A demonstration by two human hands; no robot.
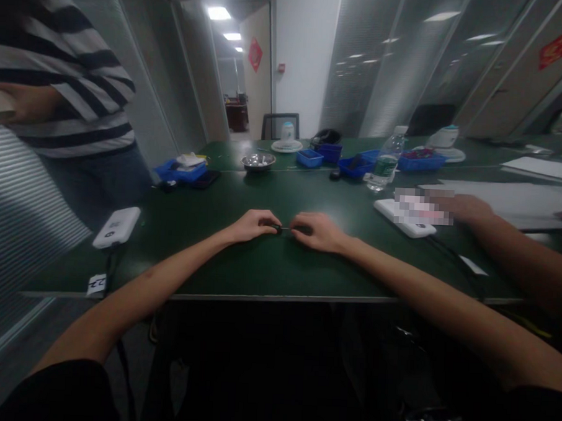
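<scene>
My left hand [255,225] rests low over the green table, thumb and fingers pinched on a small dark piece [279,229]. Facing it, my right hand [321,231] is closed around a slim tool [286,229] with a thin, light shaft and what looks like a dark handle, much like a small screwdriver. The shaft points left at the dark piece, spanning the narrow gap between my fingertips. Whether its tip touches the piece or sits in it is too small to tell. My fingers cover most of both things.
White power banks lie left [117,227] and right [404,219], with cables. Beyond are a metal bowl [258,162], blue trays [310,158] and a water bottle [386,162]. Another person's hand [471,209] is at right; a person in a striped top [76,102] stands left.
</scene>
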